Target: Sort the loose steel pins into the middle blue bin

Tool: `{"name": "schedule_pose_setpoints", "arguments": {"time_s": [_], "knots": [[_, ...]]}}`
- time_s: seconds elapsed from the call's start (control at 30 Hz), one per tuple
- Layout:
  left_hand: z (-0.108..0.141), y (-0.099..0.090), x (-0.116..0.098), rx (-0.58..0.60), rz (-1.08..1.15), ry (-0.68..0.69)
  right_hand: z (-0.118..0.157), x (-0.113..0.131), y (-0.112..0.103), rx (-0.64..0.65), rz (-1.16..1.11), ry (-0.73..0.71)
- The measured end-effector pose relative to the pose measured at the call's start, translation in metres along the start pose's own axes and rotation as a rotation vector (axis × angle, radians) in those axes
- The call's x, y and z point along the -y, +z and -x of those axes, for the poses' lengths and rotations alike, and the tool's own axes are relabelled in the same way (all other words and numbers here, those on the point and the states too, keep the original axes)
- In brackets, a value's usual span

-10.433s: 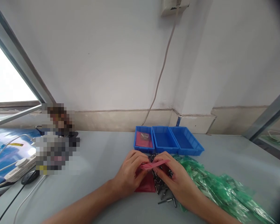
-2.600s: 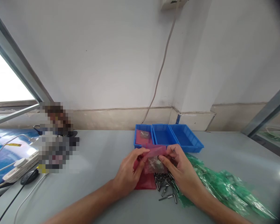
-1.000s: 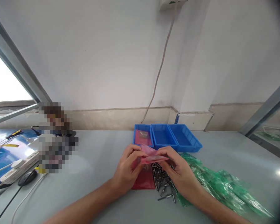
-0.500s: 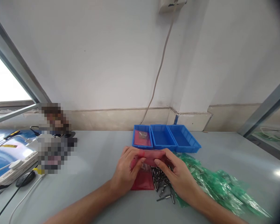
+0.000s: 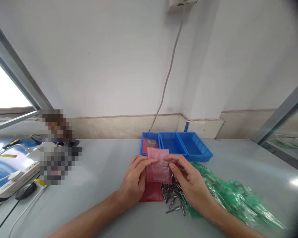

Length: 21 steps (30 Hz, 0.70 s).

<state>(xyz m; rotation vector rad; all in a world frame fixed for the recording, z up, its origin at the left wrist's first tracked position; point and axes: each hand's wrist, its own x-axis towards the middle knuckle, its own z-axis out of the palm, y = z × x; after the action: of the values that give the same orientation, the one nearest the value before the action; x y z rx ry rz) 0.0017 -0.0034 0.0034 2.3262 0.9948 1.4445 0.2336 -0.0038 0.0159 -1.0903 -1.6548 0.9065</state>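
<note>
The left hand [image 5: 132,180] grasps the left side of a flat translucent pink plastic bag [image 5: 160,174] above the grey counter [image 5: 101,180], nearer than 3 blue rectangular plastic trays [image 5: 173,144]; the right hand [image 5: 190,177] pinches the bag's right edge; crumpled green plastic film [image 5: 238,200] lies right.

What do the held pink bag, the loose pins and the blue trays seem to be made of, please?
Pink bag: probably thin plastic film, translucent and creased. Loose pins: likely metal, grey with bright glints. Blue trays: apparently moulded plastic, opaque, rightmost wall ribbed.
</note>
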Motion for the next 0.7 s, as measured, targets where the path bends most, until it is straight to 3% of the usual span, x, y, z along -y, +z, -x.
{"name": "schedule_pose_setpoints", "arguments": {"time_s": [0.47, 0.7], "knots": [[0.0, 0.0, -0.001, -0.008, -0.015, -0.03, -0.002, 0.001, 0.0, 0.052, 0.031, -0.007], [0.001, -0.001, -0.003, -0.02, -0.069, -0.069, -0.003, 0.01, -0.002, 0.068, 0.095, -0.083]]}}
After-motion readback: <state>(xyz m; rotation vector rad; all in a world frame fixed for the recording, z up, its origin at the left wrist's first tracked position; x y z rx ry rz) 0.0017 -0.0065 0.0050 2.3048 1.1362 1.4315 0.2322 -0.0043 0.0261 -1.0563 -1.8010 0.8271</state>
